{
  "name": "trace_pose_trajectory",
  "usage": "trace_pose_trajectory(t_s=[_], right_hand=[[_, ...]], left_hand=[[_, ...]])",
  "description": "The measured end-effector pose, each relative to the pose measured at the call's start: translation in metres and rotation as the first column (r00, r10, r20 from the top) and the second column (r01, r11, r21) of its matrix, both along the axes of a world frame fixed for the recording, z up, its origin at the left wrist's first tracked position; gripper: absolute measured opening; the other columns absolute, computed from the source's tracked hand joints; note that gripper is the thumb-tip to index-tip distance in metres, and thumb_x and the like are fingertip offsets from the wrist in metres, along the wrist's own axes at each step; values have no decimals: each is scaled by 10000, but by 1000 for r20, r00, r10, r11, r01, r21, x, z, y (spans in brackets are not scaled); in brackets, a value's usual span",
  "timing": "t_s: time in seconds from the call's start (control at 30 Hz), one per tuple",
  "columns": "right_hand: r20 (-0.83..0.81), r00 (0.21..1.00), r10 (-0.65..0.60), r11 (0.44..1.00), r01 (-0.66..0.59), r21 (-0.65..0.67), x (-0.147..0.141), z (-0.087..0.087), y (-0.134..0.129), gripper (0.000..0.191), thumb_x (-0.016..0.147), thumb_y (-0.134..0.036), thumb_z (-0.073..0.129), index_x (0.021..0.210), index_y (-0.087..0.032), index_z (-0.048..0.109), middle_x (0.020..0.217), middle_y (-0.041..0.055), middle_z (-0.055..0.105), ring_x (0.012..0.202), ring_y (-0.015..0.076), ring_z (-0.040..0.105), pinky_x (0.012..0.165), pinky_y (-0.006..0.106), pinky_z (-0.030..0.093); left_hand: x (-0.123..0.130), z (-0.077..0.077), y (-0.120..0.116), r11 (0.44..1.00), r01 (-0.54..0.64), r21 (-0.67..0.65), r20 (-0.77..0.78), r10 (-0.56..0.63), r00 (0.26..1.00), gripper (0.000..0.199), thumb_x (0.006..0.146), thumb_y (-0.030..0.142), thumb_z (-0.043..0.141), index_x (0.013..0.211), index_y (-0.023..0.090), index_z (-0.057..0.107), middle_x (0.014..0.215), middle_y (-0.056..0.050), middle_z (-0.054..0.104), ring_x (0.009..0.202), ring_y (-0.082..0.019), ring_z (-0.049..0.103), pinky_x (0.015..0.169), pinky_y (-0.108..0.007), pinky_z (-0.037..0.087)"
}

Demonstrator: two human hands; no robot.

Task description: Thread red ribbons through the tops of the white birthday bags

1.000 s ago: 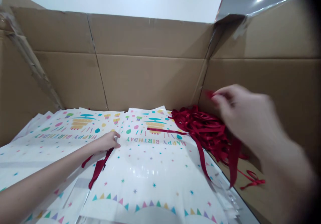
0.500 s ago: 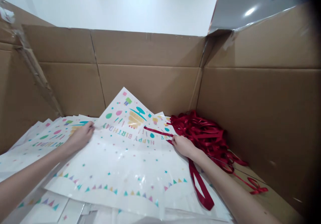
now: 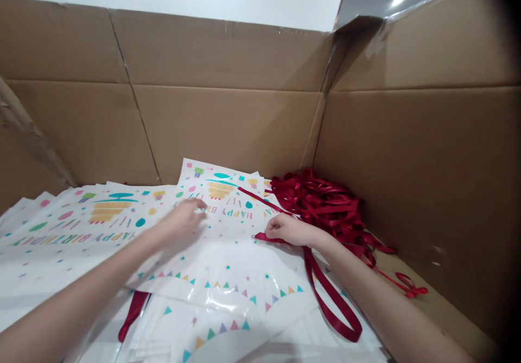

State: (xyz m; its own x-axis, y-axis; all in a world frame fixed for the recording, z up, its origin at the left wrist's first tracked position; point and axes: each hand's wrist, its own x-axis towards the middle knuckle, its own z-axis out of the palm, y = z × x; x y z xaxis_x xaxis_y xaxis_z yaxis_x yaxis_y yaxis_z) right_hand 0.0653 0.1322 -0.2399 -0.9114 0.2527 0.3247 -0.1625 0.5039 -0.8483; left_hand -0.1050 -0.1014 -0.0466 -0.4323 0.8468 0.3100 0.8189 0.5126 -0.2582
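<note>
My right hand is closed on a dark red ribbon, which hangs from it in a long loop towards me. One ribbon end sticks out left of the fingers, and another strip slants across the sheet above the hand. Over the printed "Happy Birthday" plastic sheet is my left hand, slightly blurred, with its fingers apart and nothing visible in them. The sheet lies on the pile, its cake and lettering upside down to me.
Cardboard walls rise at the back and sides. A tangled heap of red ribbons fills the back right corner. More printed sheets are stacked on the left. A short piece of red ribbon shows near the front.
My left hand has let go of the sheet's left edge and moved right over it. The sheet's raised corner has dropped. My right hand still holds the ribbon, slightly shifted; the view has tilted down.
</note>
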Motion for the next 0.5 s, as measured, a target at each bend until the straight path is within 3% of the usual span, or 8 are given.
trace_pose_trajectory(t_s=[0.07,0.1,0.17,0.27,0.4,0.5], right_hand=[[25,996,87,995,-86,-44,-3,-2,-4,172,847,-304,608,808,-154,683,639,-3,607,482,105,482,459,230,340],[32,993,117,991,-115,-64,-3,-3,-5,166,842,-303,605,806,-157,675,628,-11,594,454,96,449,437,229,319],[37,987,153,984,-149,-97,-3,-8,-5,158,842,-298,589,821,-161,665,637,-17,590,426,82,405,412,227,293],[43,982,185,975,-178,-130,0,-12,-3,149,849,-288,573,847,-166,658,640,-22,590,403,76,382,392,227,267],[58,976,209,967,-197,-161,1,-9,-2,131,860,-273,565,835,-173,646,623,-33,573,392,75,362,380,228,238],[15,991,135,984,-132,-122,0,-6,-6,136,869,-249,580,791,-161,648,639,-20,598,476,80,437,453,209,320]], left_hand=[[26,-42,12,973,153,-174,127,-132,983,471,955,561,523,1350,324,620,1438,-19,627,1314,-247,587,1094,-334,478],[35,-59,16,925,244,-291,199,-191,961,579,962,604,500,1457,305,542,1534,-48,545,1414,-281,501,1162,-390,427],[40,-80,20,857,292,-424,264,-192,945,735,958,677,465,1558,254,430,1652,-87,382,1541,-341,307,1252,-494,300],[28,-80,27,865,210,-456,215,-122,969,729,977,628,470,1554,182,436,1685,-140,291,1572,-381,198,1271,-559,219],[19,-65,39,869,244,-430,182,-182,966,458,973,380,542,1389,197,600,1483,-145,537,1408,-348,443,1172,-504,373],[27,-66,45,860,293,-417,247,-203,948,364,950,400,582,1265,237,663,1287,-97,626,1249,-314,528,1066,-456,449]])
